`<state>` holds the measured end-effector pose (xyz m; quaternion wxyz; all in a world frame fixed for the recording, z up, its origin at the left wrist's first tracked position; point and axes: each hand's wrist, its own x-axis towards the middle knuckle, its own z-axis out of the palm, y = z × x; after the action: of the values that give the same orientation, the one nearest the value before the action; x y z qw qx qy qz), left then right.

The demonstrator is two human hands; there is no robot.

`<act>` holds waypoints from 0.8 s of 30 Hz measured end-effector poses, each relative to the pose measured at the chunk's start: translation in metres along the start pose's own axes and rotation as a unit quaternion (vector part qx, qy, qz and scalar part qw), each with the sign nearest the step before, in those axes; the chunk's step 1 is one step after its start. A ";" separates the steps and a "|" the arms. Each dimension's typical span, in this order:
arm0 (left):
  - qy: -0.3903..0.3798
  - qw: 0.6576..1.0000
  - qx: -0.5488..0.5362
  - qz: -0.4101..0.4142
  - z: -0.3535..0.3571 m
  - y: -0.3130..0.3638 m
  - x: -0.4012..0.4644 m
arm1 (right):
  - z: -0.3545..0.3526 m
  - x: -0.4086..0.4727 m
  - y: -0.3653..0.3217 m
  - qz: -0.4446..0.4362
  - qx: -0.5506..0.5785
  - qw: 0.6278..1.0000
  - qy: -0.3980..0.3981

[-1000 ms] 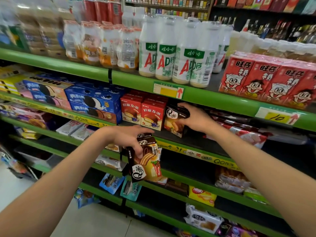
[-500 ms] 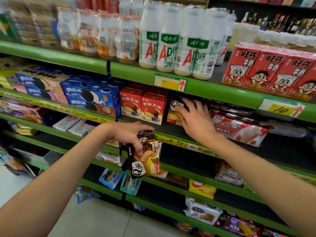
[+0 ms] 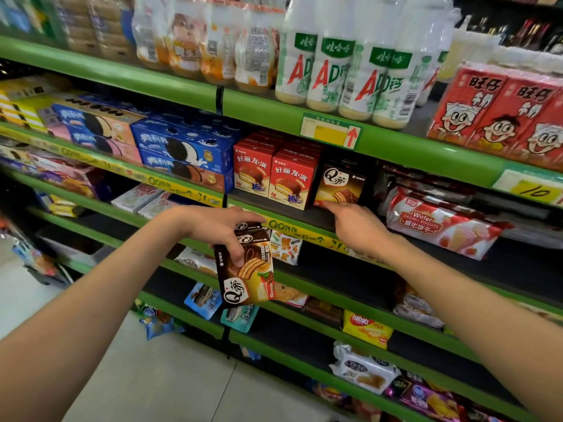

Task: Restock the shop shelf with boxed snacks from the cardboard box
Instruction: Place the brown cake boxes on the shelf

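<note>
Centre frame, second shelf [image 3: 304,216]: one brown Q box [image 3: 341,185] stands upright just right of the red boxes [image 3: 275,175]. A second ago the right hand [image 3: 355,226] gripped this box; it has since let go and drawn back, fingers loosely curled, holding nothing, forefinger touching the box's lower left corner. Judged: this box is placed, perhaps getting a last nudge. Lower centre: left hand [image 3: 219,229] grips a stack of Q boxes [image 3: 245,269] from above, unchanged, awaiting shelving. Cardboard box: not in view.
</note>
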<state>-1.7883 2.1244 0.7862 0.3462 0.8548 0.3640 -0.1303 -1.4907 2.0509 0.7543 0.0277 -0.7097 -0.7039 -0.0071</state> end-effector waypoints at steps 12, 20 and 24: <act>0.020 1.000 -0.007 -0.013 -0.007 -0.006 -0.009 | 0.013 0.032 0.019 0.066 0.058 0.995 0.035; 0.028 0.999 -0.019 -0.023 0.000 -0.019 -0.005 | 0.012 0.075 0.041 0.129 0.072 0.988 0.044; 0.031 0.999 -0.030 -0.029 0.003 -0.022 -0.001 | 0.013 0.093 0.046 0.119 0.074 0.989 0.055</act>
<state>-1.8049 2.1323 0.7735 0.3566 0.8368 0.4028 -0.1021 -1.4439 2.1436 0.7446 0.1193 -0.7832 -0.6102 0.0088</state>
